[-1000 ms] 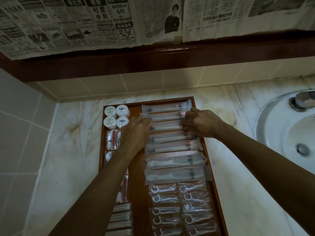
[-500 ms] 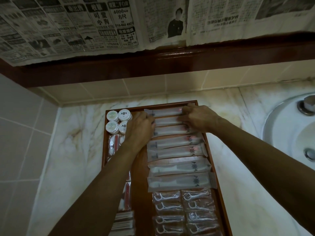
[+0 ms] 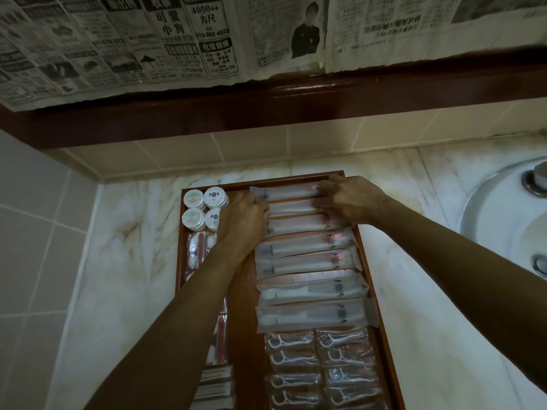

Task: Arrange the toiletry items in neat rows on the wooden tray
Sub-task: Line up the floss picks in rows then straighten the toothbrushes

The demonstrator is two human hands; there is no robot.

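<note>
A long wooden tray lies on the marble counter. Down its right half runs a row of several wrapped toothbrush packets, with floss pick packets below them. My left hand holds the left ends of the top packets, fingers curled. At their right ends my right hand pinches the first and second toothbrush packets. Several small white round jars sit in the tray's far left corner, with wrapped cotton items beneath them.
A white sink basin with a metal tap fitting lies to the right. Behind the tray a tiled wall rises to a dark wooden ledge hung with newspaper. A tiled wall closes the left side.
Both hands have moved up the row from the third and fourth packets to the top two. The view has shifted, so the tray sits lower in the frame.
</note>
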